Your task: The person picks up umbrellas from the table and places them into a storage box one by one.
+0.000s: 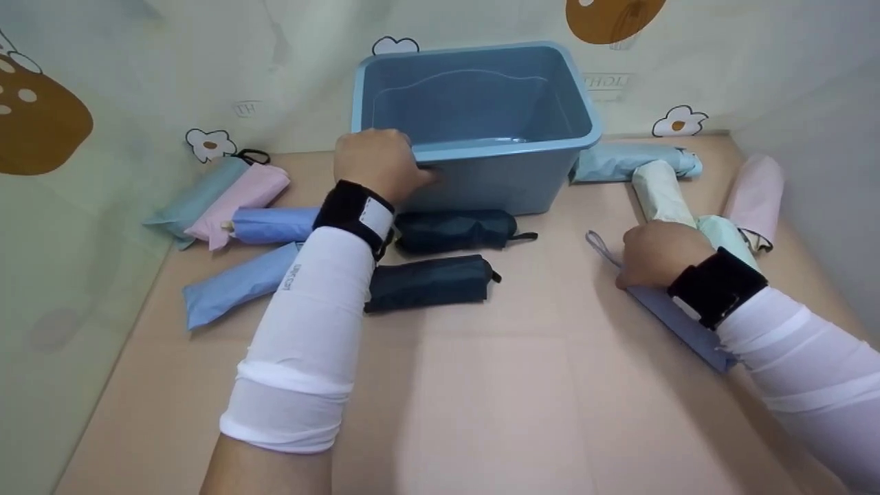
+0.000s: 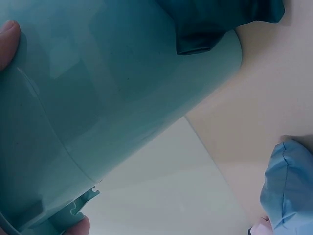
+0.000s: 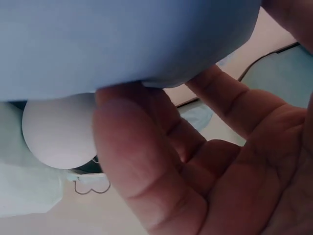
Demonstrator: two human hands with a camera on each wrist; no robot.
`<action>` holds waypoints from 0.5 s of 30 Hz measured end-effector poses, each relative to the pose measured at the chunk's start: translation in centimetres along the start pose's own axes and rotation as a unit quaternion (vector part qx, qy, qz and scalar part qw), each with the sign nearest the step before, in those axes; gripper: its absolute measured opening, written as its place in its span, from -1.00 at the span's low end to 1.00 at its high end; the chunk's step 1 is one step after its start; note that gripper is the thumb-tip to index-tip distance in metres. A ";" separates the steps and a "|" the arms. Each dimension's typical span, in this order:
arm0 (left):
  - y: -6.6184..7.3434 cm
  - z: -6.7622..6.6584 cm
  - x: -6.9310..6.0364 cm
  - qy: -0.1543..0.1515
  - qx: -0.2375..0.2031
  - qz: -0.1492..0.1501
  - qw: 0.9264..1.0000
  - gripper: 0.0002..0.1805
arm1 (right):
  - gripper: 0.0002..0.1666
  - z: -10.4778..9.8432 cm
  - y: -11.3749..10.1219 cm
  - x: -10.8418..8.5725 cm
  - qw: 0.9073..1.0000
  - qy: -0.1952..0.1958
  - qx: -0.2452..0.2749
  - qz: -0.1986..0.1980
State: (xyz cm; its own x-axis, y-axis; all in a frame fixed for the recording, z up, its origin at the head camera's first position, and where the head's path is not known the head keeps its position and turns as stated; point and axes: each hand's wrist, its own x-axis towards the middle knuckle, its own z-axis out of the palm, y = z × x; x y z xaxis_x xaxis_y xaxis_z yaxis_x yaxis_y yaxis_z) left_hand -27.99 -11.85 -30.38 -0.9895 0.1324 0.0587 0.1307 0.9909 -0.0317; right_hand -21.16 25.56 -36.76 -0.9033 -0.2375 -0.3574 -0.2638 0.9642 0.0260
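My left hand [image 1: 381, 165] grips the front-left corner rim of a blue-grey plastic bin [image 1: 481, 179]. In the left wrist view a thumb [image 2: 7, 41] lies against the wall of the bin [image 2: 112, 98]. On the right, my right hand [image 1: 660, 254] holds a folded periwinkle-blue umbrella [image 1: 677, 323] near its end, with a wrist loop [image 1: 601, 247] sticking out beyond the fingers. In the right wrist view the fingers [image 3: 142, 152] curl beneath the blue umbrella [image 3: 122, 44]. Two folded dark navy umbrellas [image 1: 457, 230] lie in front of the bin.
Folded blue umbrellas [image 1: 240, 282], a pink one [image 1: 240, 196] and a grey-green one [image 1: 203, 192] lie at left. Light blue [image 1: 632, 163], pale green [image 1: 663, 192] and pink [image 1: 756, 192] umbrellas lie at right. Patterned cloth walls [image 1: 275, 75] surround the tan surface [image 1: 495, 399].
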 end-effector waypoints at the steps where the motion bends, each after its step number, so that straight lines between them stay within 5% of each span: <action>1: 0.0 0.0 0.0 0.001 -0.001 0.000 1.000 -0.24 | -0.53 0.0 0.0 -0.1 1.000 -0.001 -0.002 -0.007; 8: 0.2 0.1 0.0 0.007 -0.009 0.001 1.000 -0.34 | -0.50 0.1 0.4 -0.4 0.999 -0.031 0.010 -0.015; 15: 0.1 0.1 0.1 0.004 -0.007 -0.002 1.000 -0.31 | -0.44 0.1 -2.0 0.0 0.996 0.015 0.066 -0.062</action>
State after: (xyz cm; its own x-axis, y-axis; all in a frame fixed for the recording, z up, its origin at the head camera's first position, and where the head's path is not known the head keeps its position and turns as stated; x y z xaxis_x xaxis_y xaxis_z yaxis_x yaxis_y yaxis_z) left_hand -28.03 -11.78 -30.43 -0.9894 0.1288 0.0671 0.1279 0.9916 -0.0176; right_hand -20.54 23.61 -36.92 -0.8764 -0.3580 -0.3222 -0.3294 0.9335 -0.1415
